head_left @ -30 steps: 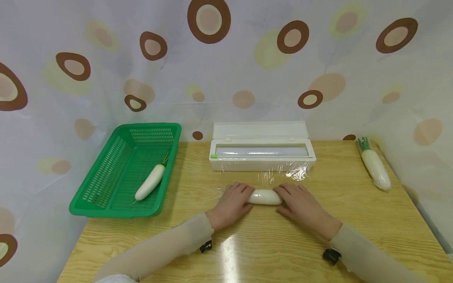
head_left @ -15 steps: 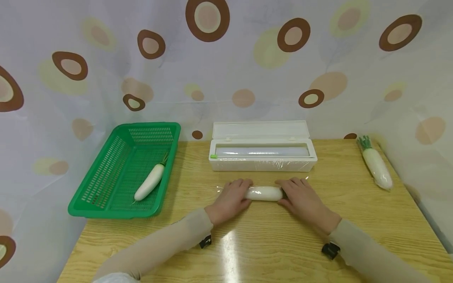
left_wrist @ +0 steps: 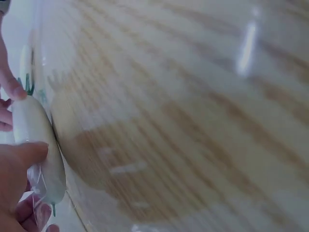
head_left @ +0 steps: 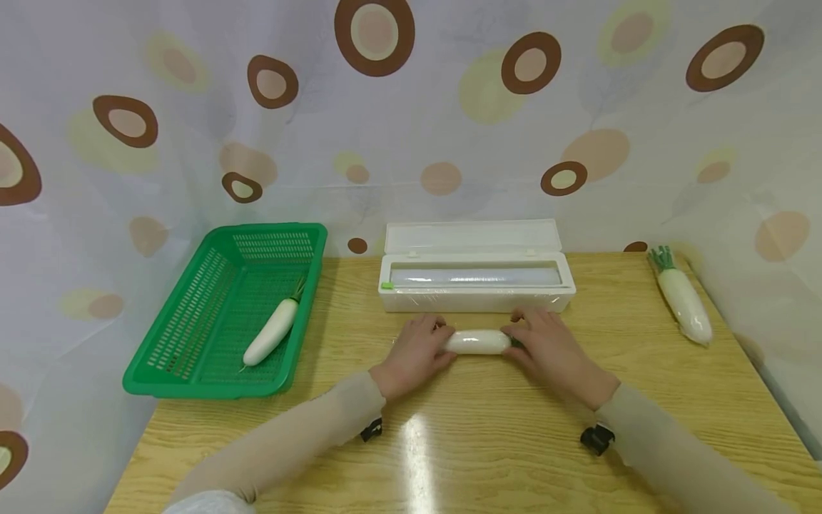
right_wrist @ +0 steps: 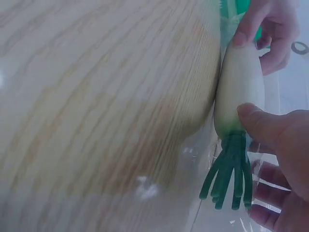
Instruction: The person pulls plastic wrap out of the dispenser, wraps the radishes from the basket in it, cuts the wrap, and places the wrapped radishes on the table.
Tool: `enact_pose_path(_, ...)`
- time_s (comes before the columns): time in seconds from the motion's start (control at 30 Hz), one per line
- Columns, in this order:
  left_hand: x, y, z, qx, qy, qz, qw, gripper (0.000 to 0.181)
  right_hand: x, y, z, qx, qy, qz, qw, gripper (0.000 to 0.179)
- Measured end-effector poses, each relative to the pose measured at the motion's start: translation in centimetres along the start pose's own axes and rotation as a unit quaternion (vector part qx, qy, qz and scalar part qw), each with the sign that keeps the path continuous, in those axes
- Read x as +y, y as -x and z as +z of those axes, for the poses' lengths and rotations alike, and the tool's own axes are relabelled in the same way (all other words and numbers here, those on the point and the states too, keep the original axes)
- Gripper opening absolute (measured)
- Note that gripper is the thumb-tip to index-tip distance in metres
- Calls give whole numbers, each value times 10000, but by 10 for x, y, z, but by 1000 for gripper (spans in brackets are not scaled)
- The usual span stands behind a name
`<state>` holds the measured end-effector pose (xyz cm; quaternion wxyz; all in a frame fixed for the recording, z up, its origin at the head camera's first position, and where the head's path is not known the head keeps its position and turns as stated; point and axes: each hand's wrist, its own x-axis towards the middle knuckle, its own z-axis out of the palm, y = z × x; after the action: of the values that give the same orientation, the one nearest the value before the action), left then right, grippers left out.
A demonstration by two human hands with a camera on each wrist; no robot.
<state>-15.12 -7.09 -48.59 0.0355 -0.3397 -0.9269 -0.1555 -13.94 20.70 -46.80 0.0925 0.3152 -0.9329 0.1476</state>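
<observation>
A white radish point(head_left: 478, 342) wrapped in clear cling film lies crosswise in front of the film box. My left hand point(head_left: 416, 353) holds its root end, thumb along the near side and fingers over the far side. At the leafy end my right hand point(head_left: 554, 355) grips it, the thumb pressing on the white flesh in the right wrist view, fingers curved beyond the green stalks point(right_wrist: 231, 169). Loose film shows by the left fingers in the left wrist view. Just behind the hands stands the white cling film box point(head_left: 478, 298), lid up, a film roll point(head_left: 475, 276) inside.
At the left, a green plastic basket point(head_left: 221, 390) holds another white radish point(head_left: 272, 332). A third, film-wrapped radish point(head_left: 684, 303) lies near the table's right edge. A patterned curtain point(head_left: 411, 143) rises right behind the wooden table point(head_left: 501, 450).
Both hands have rolled the radish away from me, closer to the box. The sheet of film seen in front of the box has shortened. Basket and other radishes stay put.
</observation>
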Motion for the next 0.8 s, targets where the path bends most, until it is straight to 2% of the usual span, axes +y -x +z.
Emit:
enact_pose_path(0.1,-1,-2,-2,-166,-26,-104,9998,45,1,-1,-1,-51,125,5,9999,36)
enact_pose_path(0.2,-2,-4,-5,-186,48,-211,9996,45,3,-2,-1,-42,82,123,9999,40)
enact_pose_path(0.33,-3,-7,-7,13,10,-250,9997,32,6,-3,1,126,-84,273,9995,37)
enact_pose_path(0.47,-5,-8,-6,199,-106,-187,9996,22,8,-4,5,302,-87,233,9992,28)
enact_pose_path(0.7,-7,-7,-5,443,-594,-135,9972,26,11,-4,8,577,228,32,9981,29)
enact_pose_path(0.8,-10,-7,-3,398,-584,-171,9974,33,11,-5,8,606,363,-23,9975,32)
